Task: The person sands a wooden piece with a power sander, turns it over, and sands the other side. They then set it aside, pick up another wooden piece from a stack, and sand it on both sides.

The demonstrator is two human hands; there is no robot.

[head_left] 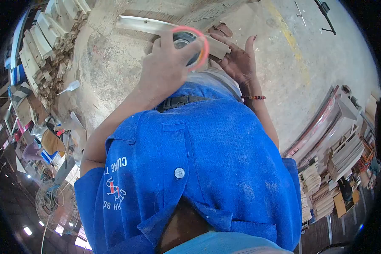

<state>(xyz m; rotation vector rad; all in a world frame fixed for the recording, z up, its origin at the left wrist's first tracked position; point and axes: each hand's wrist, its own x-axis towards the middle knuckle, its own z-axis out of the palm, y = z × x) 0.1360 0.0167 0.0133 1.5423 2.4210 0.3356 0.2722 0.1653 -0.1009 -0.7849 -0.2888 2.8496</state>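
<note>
My left hand [163, 61] is closed around a round object [205, 47] with a red rim and a dark centre, slightly blurred. The object is over the middle of a long, slightly curved pale strip [135, 24], hiding part of it. At the strip's right end is my right hand [240, 63], palm showing, thumb apart and fingers extended against the strip. A beaded bracelet [254, 97] circles the right wrist. What supports the strip is mostly hidden.
Stacked curved pale pieces [40, 40] stand at the upper left, near a white scoop-like item [73, 85]. A fan [51, 201] is at the lower left. Long reddish pieces [315, 122] and stacked boards [347, 156] are on the right. A dark stand [328, 17] shows at the upper right.
</note>
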